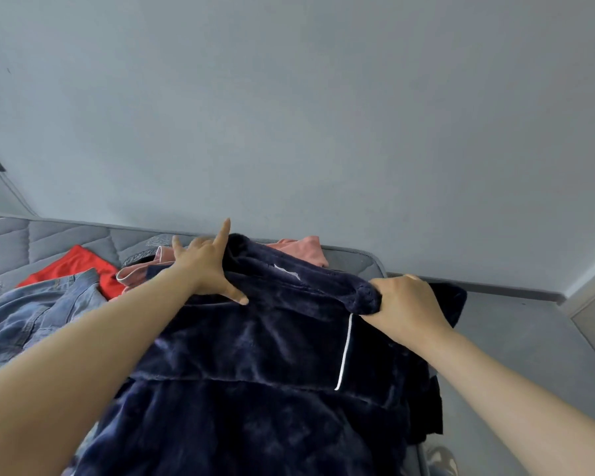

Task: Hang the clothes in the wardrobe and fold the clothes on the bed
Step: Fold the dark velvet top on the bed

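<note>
The grey bed [66, 235] carries one navy garment [255, 355] with white piping. Its long axis runs from the viewer toward the wall, and its far edge is rolled over crosswise. To its left lie one denim garment [38, 310], one red garment [73, 266] and pink cloth [141, 269]. The left hand [207, 266] presses on the roll with fingers spread, and the right hand [406, 310] is clenched round the roll's other end.

Navy robe [255, 355] plush, velvety fleece; denim garment [38, 310] matt; mattress [49, 238] quilted, probably cotton.
</note>
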The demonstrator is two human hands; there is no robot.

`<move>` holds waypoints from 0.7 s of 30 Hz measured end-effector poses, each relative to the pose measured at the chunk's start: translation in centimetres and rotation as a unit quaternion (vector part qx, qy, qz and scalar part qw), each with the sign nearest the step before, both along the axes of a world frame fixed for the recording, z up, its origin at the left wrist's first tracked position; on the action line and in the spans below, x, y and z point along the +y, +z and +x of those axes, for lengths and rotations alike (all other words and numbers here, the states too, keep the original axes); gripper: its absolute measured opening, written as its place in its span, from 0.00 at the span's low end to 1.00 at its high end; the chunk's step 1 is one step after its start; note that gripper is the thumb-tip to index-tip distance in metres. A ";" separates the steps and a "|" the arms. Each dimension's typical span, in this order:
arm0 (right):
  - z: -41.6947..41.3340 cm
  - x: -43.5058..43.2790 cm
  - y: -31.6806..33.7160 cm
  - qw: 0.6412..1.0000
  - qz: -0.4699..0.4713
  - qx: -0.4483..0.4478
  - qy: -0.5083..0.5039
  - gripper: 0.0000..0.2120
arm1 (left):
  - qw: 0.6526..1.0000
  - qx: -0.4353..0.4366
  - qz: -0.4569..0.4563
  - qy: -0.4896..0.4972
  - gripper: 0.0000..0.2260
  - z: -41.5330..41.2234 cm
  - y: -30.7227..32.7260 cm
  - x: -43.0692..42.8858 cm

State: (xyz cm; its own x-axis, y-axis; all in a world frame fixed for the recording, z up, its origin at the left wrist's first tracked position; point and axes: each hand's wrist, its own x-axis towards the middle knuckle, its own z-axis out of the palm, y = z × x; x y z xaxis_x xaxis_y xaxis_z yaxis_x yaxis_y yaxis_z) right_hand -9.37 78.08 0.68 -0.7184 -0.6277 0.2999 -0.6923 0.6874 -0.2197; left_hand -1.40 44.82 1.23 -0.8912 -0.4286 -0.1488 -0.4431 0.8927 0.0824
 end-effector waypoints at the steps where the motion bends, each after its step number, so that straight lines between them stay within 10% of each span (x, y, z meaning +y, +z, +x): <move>1: 0.5 0.4 0.1 1.000 -0.007 0.000 -0.001 0.23 | 1.000 -0.013 0.007 -0.010 0.65 0.1 0.9 -0.1; 4: 2.0 0.6 0.4 1.000 -0.016 0.002 -0.005 0.24 | 0.997 0.029 0.035 -0.056 0.26 2.1 2.1 0.4; 6: 2.7 0.7 0.7 0.999 -0.034 0.016 -0.004 0.24 | 0.993 0.072 0.048 -0.078 0.17 3.8 2.3 0.8; 21: 13.1 5.5 -0.9 0.990 -0.129 0.062 -0.002 0.12 | 0.929 0.294 -0.147 -0.169 0.21 16.8 3.7 6.9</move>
